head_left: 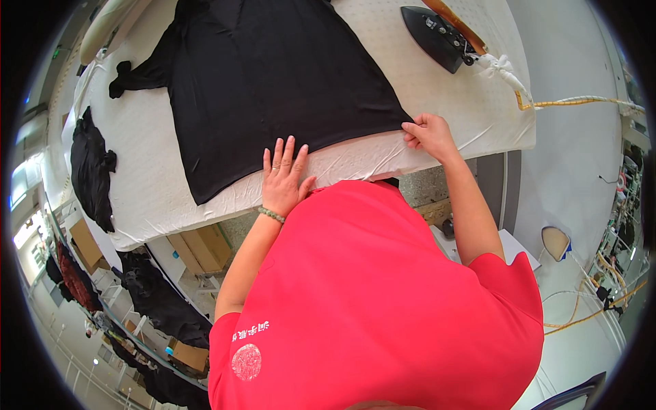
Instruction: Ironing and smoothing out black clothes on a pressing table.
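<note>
A black long-sleeved top [273, 82] lies spread on the white padded ironing table [471, 96], its hem toward me. My left hand [282, 179] rests flat with fingers stretched out, the fingertips on the hem near its middle. At the hem's right corner my right hand [430, 137] pinches the fabric between thumb and fingers. One sleeve reaches out to the left with its cuff bunched up. The far end of the top runs out of the picture.
An iron [441, 37] with a wooden handle lies at the far right, its hose [581, 101] running off the table. Bunched black cloth [93, 171] lies at the table's left edge. Cardboard boxes [199, 249] and dark garments [160, 294] are below on the left.
</note>
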Tool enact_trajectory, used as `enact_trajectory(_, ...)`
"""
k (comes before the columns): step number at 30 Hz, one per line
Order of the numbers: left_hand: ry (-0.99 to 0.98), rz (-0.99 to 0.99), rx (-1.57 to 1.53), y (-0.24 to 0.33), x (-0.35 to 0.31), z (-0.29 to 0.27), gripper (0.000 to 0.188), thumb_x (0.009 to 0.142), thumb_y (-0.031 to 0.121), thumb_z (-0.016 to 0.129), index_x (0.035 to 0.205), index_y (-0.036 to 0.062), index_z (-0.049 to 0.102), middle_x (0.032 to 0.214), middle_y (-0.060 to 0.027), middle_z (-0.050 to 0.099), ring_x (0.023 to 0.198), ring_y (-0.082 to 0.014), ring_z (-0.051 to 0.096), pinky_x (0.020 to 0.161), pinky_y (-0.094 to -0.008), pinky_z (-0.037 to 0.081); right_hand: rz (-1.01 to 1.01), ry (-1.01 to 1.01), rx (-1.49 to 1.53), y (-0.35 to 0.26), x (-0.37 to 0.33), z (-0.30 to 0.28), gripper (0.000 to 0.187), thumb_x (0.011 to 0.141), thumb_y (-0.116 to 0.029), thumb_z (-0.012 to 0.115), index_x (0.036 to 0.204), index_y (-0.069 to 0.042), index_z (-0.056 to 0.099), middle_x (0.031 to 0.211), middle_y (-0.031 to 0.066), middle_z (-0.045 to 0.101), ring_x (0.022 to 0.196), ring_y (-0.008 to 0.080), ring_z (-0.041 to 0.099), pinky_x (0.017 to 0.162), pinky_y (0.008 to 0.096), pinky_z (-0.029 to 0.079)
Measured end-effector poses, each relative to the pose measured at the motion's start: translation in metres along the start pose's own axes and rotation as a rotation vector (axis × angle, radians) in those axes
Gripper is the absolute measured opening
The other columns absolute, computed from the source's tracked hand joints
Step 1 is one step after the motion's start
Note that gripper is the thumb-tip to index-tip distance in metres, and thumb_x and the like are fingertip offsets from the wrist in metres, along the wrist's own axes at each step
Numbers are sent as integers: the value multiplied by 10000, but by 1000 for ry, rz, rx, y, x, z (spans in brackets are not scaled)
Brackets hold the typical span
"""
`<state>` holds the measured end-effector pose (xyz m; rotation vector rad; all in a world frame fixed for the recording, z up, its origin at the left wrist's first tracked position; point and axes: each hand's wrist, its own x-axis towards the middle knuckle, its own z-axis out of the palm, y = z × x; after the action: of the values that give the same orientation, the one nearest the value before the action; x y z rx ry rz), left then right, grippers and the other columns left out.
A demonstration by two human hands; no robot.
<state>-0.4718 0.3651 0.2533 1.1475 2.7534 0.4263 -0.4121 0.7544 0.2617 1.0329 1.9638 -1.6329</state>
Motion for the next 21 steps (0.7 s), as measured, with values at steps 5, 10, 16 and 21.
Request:
enact_trajectory(5,-36,-11,2,2,-3,1,685,962,458,618,1563,175,449,1674,-126,308,1564,-325,239,1260,-543,155,3,-34,-23,-1,1,-3,225,959,-208,734,890,-21,629,777,80,727,609,121,670,547,256,533)
enact_trajectory(10,19,-42,-40,-4,-13,-2,688,960,446,623,1560,158,448,1667,-131,320,1557,-326,256,1261,-535,159,4,-31,-7,-2,0,-3,238,961,-220,734,886,-23,624,771,86,724,604,121,666,551,259,534)
enact_trajectory(16,6,-21,-90,-5,-23,-16,672,937,390,668,1522,113,484,1634,-138,373,1533,-330,304,1254,-538,185,18,8,-37,-1,-2,1,266,957,-239,745,997,-7,621,805,101,726,642,130,680,554,257,531)
enact_trajectory(21,185,-53,-239,-44,-2,-45,547,914,262,722,1405,70,578,1482,-158,539,1385,-329,505,1151,-492,395,-17,203,149,13,-26,27,349,962,-235,738,1162,7,584,887,118,734,708,141,700,580,255,548)
